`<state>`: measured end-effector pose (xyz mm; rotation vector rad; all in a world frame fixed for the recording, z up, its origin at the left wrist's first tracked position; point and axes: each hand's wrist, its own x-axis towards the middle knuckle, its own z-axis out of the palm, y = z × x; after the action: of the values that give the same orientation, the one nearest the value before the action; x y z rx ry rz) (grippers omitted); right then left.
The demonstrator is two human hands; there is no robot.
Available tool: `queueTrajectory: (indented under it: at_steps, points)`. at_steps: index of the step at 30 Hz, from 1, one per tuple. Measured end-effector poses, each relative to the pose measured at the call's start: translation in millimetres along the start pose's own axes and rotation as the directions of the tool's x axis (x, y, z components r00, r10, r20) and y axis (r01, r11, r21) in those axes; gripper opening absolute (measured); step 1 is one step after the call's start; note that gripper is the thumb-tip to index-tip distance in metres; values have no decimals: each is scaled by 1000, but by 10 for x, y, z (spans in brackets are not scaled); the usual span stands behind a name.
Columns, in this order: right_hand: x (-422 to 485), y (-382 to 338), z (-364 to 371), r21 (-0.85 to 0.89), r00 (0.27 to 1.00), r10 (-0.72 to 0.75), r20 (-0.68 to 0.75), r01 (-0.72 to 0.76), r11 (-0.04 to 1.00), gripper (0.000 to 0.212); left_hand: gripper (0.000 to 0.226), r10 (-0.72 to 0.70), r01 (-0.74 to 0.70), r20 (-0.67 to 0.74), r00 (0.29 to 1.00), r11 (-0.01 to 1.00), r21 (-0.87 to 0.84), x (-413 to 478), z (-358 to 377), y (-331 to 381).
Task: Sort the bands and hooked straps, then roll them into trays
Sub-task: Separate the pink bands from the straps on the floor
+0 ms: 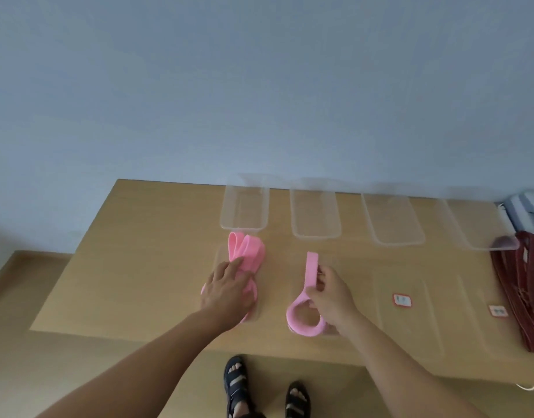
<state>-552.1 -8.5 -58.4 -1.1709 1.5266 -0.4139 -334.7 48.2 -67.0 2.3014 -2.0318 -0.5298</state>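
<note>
Tabletop: right hand pinches pink band (left hand presses pink bundle).

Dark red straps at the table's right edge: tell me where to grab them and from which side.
Grip the dark red straps around the bundle's middle, from above, pinching across its narrow width. The bundle runs far-to-near along the edge, and its far end lies at the rightmost clear tray, so the middle looks freest. The right hand, nearest, holds a pink band.
</note>
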Motion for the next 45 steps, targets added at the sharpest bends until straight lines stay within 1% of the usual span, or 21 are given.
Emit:
queueTrajectory:
  at_steps: [1,2,3,4,6,9,11,13,15,17,21,22,25,26,28,30,32,34,38,41,45]
  points:
    - [31,16,-5,-167,999,-40,-15,37,985,37,41,-19,19,-5,1000,1000,1,21,5,19]
    - [51,24,-10,-298,996,-85,-33,71,952,36,42,-30,30,-13,999,999,15,36,7,43]
    - [61,34,-11,-397,989,-134,-60,99,913,40,43,-37,38,-14,999,999,32,43,8,65]
    - [62,51,-8,-478,978,-187,-90,122,870,47,44,-46,47,-8,999,998,49,50,12,79]
    - [63,104,-1,-613,954,-281,-107,159,774,63,46,-74,72,17,997,993,92,50,20,91]
    - [62,179,-18,-734,955,-295,-25,182,654,70,48,-121,112,77,990,987,111,48,-22,111]
    - [64,228,-55,-788,959,-280,38,201,583,74,49,-147,135,111,983,985,112,26,-63,137]
    - [68,244,-98,-821,959,-279,44,193,537,76,50,-162,154,122,979,986,70,-11,-110,184]
    - [57,259,-126,-848,954,-296,34,185,497,75,51,-172,171,97,980,985,17,-78,-158,234]
    - [41,271,-129,-859,951,-306,45,194,474,76,51,-186,188,84,979,982,-13,-143,-207,250]
    - [-31,184,-117,-867,946,-318,72,216,448,79,47,-213,216,133,968,976,-9,-248,-354,212]
    - [-39,116,-113,-871,941,-329,83,228,434,76,49,-227,233,152,962,972,-23,-266,-416,197]
    - [-65,-155,4,-868,916,-364,170,314,384,44,51,-263,287,203,943,953,-99,-337,-613,85]
    - [-89,-273,97,-866,901,-377,214,353,353,37,50,-269,297,201,942,946,-126,-384,-676,24]
    - [-184,-532,356,-834,864,-405,300,444,328,32,51,-305,332,157,939,925,-187,-548,-799,-127]
    - [-340,-773,682,-778,812,-424,400,546,311,34,53,-364,371,76,928,897,-240,-813,-906,-300]
    - [-569,-967,1045,-715,750,-433,501,640,282,41,53,-421,400,-2,907,863,-307,-1192,-990,-499]
    - [-868,-1108,1433,-658,686,-432,585,713,242,51,52,-490,432,-63,869,815,-385,-1669,-1038,-735]
    - [-1621,-1230,2233,-530,530,-430,731,838,132,55,52,-663,521,-141,735,686,-508,-2745,-1009,-1238]
    - [-2270,-1207,2773,-412,421,-406,811,904,115,57,53,-778,561,-154,609,560,-610,-3547,-927,-1573]
    - [-3060,-1086,3370,-231,245,-386,889,969,82,57,51,-875,545,-175,451,426,-723,-4521,-816,-1907]
